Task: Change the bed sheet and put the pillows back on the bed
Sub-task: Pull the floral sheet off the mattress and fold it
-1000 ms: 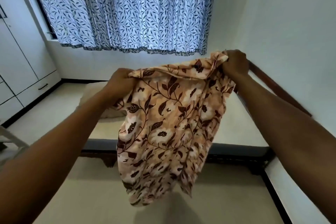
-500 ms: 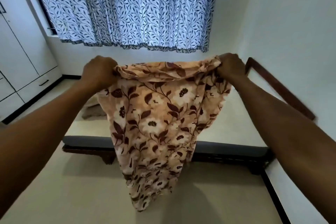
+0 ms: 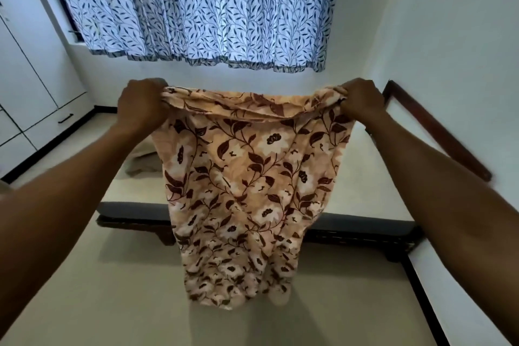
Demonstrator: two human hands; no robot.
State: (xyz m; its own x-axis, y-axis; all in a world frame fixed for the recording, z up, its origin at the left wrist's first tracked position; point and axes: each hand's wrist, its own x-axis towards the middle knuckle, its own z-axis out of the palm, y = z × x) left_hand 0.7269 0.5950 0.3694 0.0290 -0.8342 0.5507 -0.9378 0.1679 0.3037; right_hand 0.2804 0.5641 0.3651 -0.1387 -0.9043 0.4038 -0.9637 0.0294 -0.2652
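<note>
A peach cloth with a brown flower and leaf print (image 3: 247,177) hangs in front of me, held up by its top edge. My left hand (image 3: 140,102) grips the top left corner and my right hand (image 3: 361,98) grips the top right corner, both at chest height and well apart. The cloth droops down to just above the floor. Behind it stands the bed (image 3: 373,194) with a cream top and a dark frame. A crumpled beige cloth or pillow (image 3: 143,161) lies on the bed's left part, half hidden by my left arm.
A blue leaf-print curtain (image 3: 196,5) covers the window behind the bed. White wardrobe doors and drawers (image 3: 33,93) line the left wall. A dark wooden headboard (image 3: 432,129) runs along the right wall. Cream floor (image 3: 112,289) lies between me and the bed.
My hands have moved apart, the left one going left and up, and the cloth's top edge has stretched out wide and level. The cloth now hangs flatter.
</note>
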